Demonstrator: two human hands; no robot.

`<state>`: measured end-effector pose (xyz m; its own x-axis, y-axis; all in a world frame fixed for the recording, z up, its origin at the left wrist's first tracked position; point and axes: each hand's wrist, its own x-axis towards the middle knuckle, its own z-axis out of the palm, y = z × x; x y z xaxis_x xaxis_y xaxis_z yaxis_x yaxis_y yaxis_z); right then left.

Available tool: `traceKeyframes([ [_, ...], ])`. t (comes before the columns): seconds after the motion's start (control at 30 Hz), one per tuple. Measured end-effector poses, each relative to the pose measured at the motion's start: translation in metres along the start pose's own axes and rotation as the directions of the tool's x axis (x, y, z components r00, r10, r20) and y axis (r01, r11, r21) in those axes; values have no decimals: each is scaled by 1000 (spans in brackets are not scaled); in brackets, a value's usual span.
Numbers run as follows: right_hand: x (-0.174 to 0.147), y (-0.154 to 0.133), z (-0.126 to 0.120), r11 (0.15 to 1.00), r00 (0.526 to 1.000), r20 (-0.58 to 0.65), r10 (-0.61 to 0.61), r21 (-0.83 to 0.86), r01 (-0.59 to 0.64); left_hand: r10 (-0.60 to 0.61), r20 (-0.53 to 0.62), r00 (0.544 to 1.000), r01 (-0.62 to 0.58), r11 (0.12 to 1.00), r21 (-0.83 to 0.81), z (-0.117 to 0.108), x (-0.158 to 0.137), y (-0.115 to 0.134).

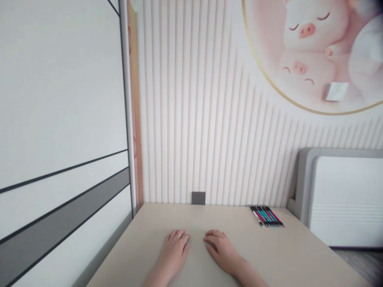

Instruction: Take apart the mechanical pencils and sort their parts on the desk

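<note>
My left hand (175, 251) rests palm down on the beige table (194, 265), its fingers loosely stretched and holding nothing. A short gap to its right, my right hand (220, 249) also lies palm down on the tabletop with fingers slightly bent and apart. Neither hand touches any object. Toward the back right of the table lies a row of pens (267, 216) side by side, in black, red, teal and white. Of the two hands, the right one is nearer to them.
Behind the table stands a ribbed wall (191, 99) with a dark socket (198, 198) just above the table's back edge. A white cabinet (62, 91) is on the left. A grey-and-white headboard (347, 195) stands at right, below a white wall switch (337, 91).
</note>
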<state>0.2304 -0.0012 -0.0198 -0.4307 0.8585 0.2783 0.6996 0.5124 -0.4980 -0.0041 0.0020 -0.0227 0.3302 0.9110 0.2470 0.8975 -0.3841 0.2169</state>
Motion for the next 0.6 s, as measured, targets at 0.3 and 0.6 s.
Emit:
traceKeyframes([
  [0.3,1,2,-5,999,1000,19,-15,-30,15,40,-17,999,-39,999,9,6,5,-3],
  [0.6,0,7,-3,999,1000,-3,-29,-25,29,47,-8,999,-47,999,19,3,5,-1],
])
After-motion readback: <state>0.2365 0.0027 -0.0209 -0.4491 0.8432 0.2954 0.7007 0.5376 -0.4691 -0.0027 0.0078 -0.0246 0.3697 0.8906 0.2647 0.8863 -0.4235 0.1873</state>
